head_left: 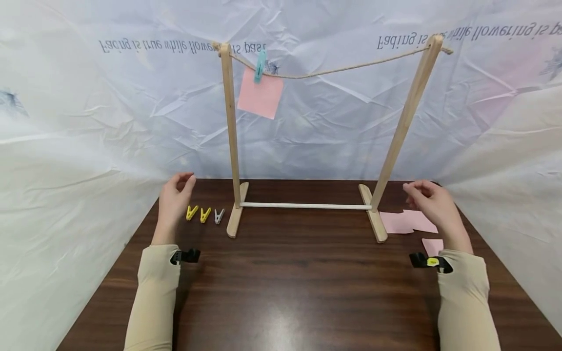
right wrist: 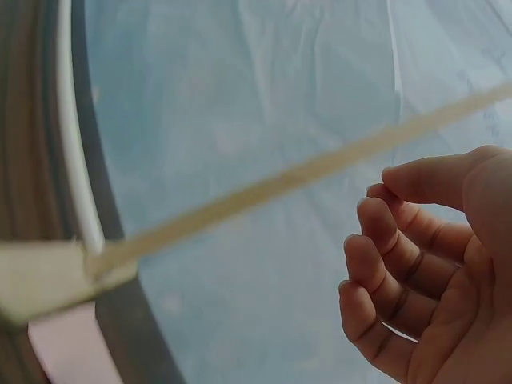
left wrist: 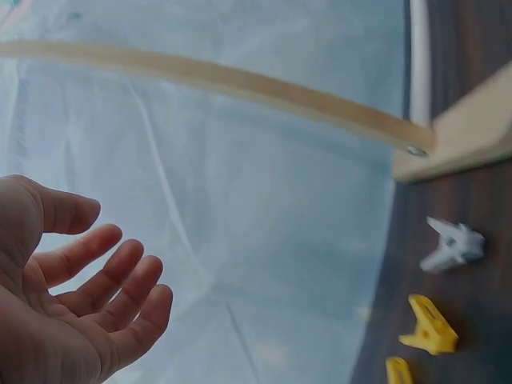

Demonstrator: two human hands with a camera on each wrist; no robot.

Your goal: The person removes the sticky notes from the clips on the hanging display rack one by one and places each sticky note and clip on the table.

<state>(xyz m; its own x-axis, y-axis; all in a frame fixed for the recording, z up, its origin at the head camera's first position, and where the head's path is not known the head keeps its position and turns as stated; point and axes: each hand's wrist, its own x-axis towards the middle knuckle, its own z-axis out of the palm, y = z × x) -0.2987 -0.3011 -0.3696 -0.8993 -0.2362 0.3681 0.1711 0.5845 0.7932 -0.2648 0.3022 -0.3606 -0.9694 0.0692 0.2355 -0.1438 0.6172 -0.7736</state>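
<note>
My left hand (head_left: 174, 200) hovers above the table's left side, fingers loosely bent and holding nothing. Close by on the tabletop lie two yellow clothespins (head_left: 205, 215) and a grey clothespin (head_left: 219, 216); all three also show in the left wrist view. On the right, my right hand (head_left: 432, 207) is raised over pink paper squares (head_left: 397, 223), its fingers loosely curved with nothing in them. Between the hands stands a wooden frame (head_left: 400, 131) with a rope (head_left: 342, 69) strung across its top. A teal clothespin (head_left: 260, 67) clips a pink paper square (head_left: 260, 95) to the rope's left part.
A white rod (head_left: 307, 205) joins the frame's two feet near the tabletop. Behind the dark wooden table (head_left: 281, 273) hangs a pale sheet (head_left: 320, 136) with printed lettering. Another pink paper (head_left: 432, 246) lies partly hidden by the right forearm.
</note>
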